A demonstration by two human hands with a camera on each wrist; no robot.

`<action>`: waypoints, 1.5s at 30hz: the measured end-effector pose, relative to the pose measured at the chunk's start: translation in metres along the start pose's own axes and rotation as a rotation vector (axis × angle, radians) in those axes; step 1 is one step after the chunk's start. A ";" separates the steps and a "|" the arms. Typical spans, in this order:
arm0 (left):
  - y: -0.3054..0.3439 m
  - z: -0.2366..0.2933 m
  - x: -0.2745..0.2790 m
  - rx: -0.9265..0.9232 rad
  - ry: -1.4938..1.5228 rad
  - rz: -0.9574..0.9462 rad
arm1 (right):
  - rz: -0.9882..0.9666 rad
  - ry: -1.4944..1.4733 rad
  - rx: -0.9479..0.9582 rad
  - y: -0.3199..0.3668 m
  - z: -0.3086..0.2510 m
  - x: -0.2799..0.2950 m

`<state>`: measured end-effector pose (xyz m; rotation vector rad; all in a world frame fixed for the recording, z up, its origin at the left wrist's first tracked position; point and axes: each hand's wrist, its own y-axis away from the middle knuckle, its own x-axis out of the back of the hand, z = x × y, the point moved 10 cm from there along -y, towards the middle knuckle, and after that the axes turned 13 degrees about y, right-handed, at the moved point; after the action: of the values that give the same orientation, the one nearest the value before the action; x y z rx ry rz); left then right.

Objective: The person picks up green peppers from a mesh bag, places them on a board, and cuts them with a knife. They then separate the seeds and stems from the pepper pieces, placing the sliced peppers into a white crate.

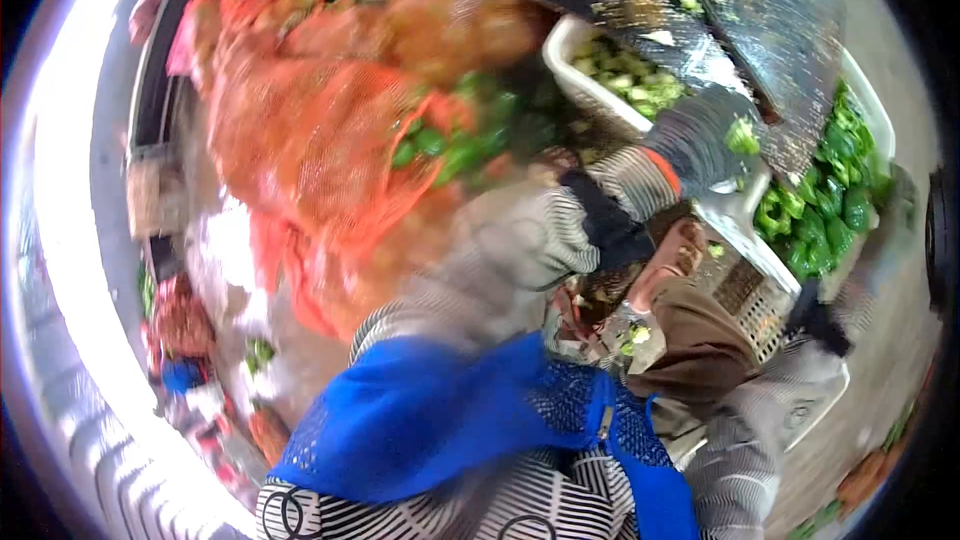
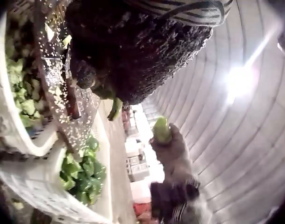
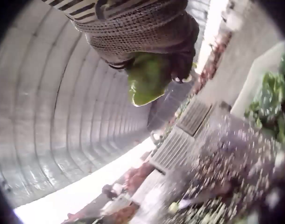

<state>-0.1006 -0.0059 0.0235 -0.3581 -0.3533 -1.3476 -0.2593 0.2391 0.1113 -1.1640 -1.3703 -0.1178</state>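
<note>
My gloved left hand (image 1: 700, 140) is over a white basket's rim (image 1: 735, 215) and pinches a small green pepper piece (image 1: 742, 135). In the left wrist view the dark glove (image 2: 133, 51) has a green stem bit (image 2: 115, 108) hanging under it. My right hand (image 1: 865, 260), blurred, is over the basket of green peppers (image 1: 820, 200). It grips a green pepper (image 3: 147, 81) in the right wrist view, and shows as a glove (image 2: 172, 158) topped by a pepper (image 2: 161, 129) in the left wrist view.
A second white basket (image 1: 565, 40) holds pale cut pepper pieces. A dark spattered board (image 1: 720, 0) lies across the baskets. Orange net sacks (image 1: 320, 130) of green peppers are piled at left. A ribbed tunnel roof (image 3: 53, 116) arches overhead.
</note>
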 end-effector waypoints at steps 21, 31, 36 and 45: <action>0.312 -0.377 0.194 0.983 -0.365 0.190 | -0.539 -0.452 -0.534 0.088 -0.069 -0.111; 0.320 -0.408 0.100 0.946 -0.542 -0.328 | -0.668 -0.538 -0.609 0.131 -0.158 -0.185; 0.319 -0.416 0.099 0.924 -0.608 -0.327 | -0.425 -0.345 -0.293 0.065 -0.169 -0.169; 0.319 -0.414 0.106 0.956 -0.621 -0.279 | -0.147 -0.038 -0.332 -0.011 -0.069 -0.144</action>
<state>0.2488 -0.2247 -0.3142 0.1015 -1.5371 -1.1539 -0.2601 0.1089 0.0186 -1.3422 -1.5079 -0.4442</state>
